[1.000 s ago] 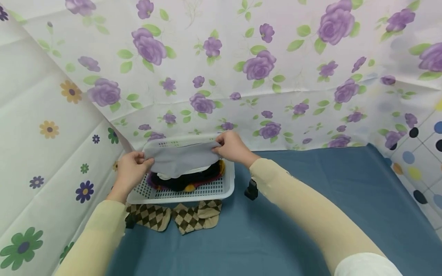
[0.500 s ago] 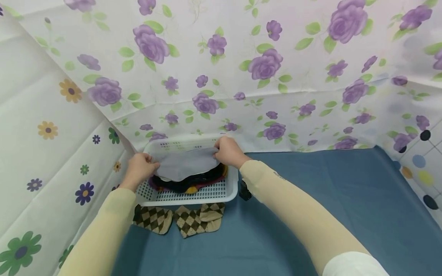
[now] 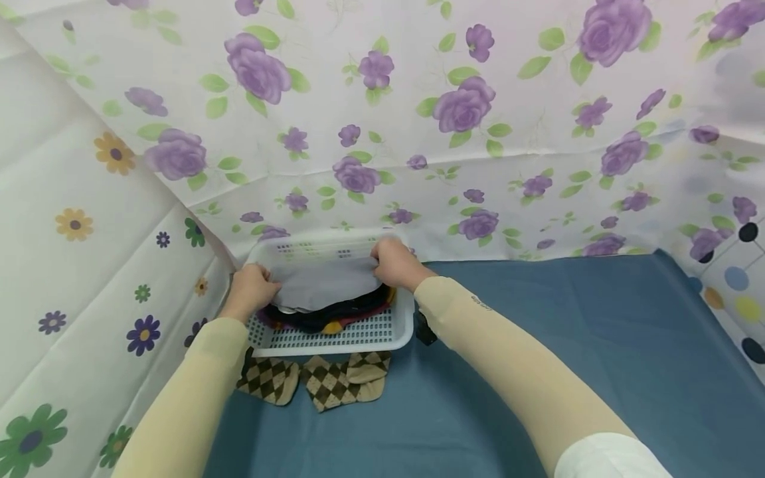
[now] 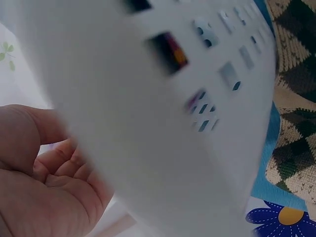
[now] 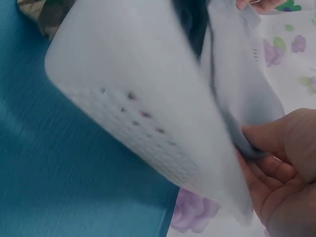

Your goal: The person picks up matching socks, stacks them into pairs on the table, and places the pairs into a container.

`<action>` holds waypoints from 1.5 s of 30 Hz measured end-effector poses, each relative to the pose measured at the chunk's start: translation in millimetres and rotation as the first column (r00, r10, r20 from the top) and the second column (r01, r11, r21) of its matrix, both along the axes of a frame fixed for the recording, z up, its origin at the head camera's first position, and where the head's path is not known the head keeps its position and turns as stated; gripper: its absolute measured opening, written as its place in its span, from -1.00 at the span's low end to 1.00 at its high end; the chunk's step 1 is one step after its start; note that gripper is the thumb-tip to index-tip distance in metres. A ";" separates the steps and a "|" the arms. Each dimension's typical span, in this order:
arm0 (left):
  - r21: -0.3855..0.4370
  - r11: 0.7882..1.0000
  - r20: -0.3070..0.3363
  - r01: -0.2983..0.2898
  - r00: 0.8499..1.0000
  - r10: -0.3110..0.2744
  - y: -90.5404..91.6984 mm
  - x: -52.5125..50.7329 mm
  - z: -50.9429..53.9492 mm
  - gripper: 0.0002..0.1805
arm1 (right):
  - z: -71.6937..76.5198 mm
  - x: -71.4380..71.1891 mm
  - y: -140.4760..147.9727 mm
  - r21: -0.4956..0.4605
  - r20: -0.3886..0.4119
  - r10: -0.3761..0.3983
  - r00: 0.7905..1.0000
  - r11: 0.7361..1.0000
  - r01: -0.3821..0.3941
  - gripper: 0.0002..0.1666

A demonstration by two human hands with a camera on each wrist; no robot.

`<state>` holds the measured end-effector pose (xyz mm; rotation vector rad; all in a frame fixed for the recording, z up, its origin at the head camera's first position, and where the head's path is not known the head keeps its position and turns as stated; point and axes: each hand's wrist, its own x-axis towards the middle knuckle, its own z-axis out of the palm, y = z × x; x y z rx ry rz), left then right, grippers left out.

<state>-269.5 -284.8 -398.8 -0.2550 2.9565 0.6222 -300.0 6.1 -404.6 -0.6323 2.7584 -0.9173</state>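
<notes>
A folded light-grey piece of cloth [image 3: 325, 282] lies spread over a pile of dark clothes [image 3: 340, 309] in a white plastic basket [image 3: 335, 346]. My right hand [image 3: 397, 264] pinches the cloth's right end; in the right wrist view, thumb and fingers close on its grey edge just inside the basket rim. At the cloth's left end my left hand [image 3: 251, 290] pinches it in the head view. In the left wrist view the basket wall hides the fingertips of that hand [image 4: 59, 182]. The garment kind of the cloth cannot be made out.
Brown-and-beige argyle socks [image 3: 271, 380] lie on the blue table cover [image 3: 478, 411] right in front of the basket. A flower-printed sheet [image 3: 508, 119] rises behind it, and another flowered sheet [image 3: 78, 279] stands close on the left.
Both hands have lowered the grey cloth onto the pile in the basket. The left hand has moved right and slightly down. The head view has shifted a little.
</notes>
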 end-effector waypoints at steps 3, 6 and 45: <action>-0.013 1.000 0.010 0.002 1.000 -0.002 -0.7 2.3 1.8 -0.53 | -2.0 -0.9 -3.2 0.059 -0.021 0.006 1.000 0.998 -0.005 -0.71; -0.023 1.000 0.015 0.009 1.000 -0.009 -0.6 3.5 3.2 -0.51 | -2.6 -0.4 -5.5 0.113 -0.056 0.010 0.998 0.994 -0.004 -0.77; 0.051 0.999 -0.166 -0.007 0.986 0.015 14.6 34.1 36.5 -0.53 | 18.3 25.3 21.4 0.292 -0.161 0.082 0.983 0.956 -0.032 -0.66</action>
